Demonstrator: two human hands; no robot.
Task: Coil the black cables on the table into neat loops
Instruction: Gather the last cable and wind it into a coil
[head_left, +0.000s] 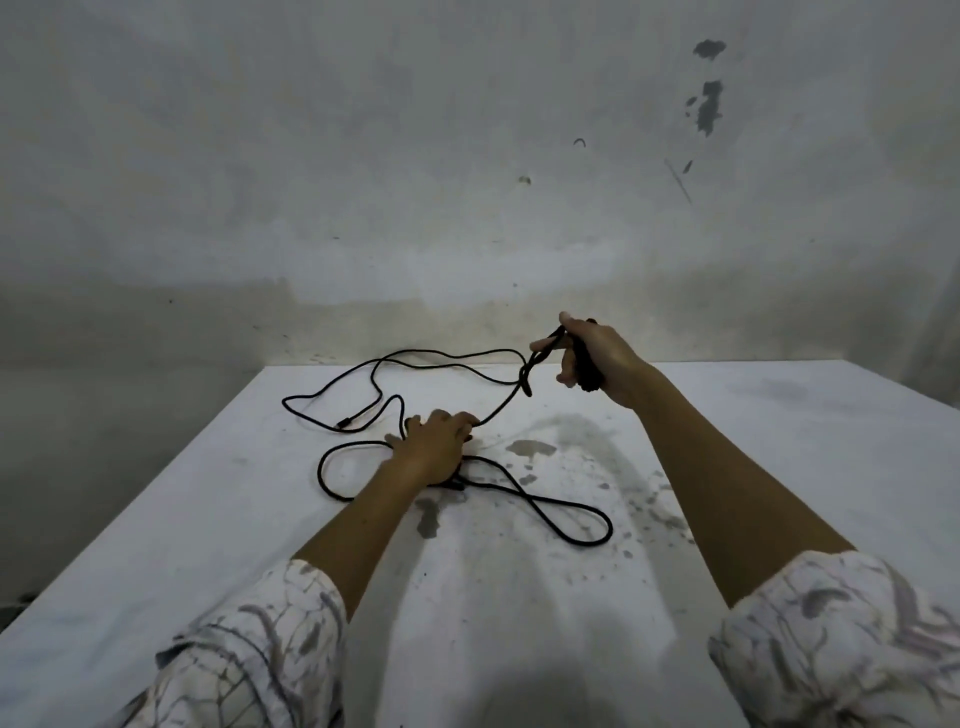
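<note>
Coiling underway: right hand (589, 358) raised, fingers curled round a small bundle of thin black rubber cable (498, 491), strand running down from that grip to left hand (435, 447), which rests on the cable's crossing on the stained white table (779, 467); whether it grips, can't tell. Loose loops lie around the left hand. Next, likely: feed slack up, add another wrap.

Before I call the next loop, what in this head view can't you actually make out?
- Cable run beneath the left hand: hidden by the hand; one cable or two unclear.
- Bundle in the right hand: loop count hidden by fingers.
- Connector: too small to identify.
</note>
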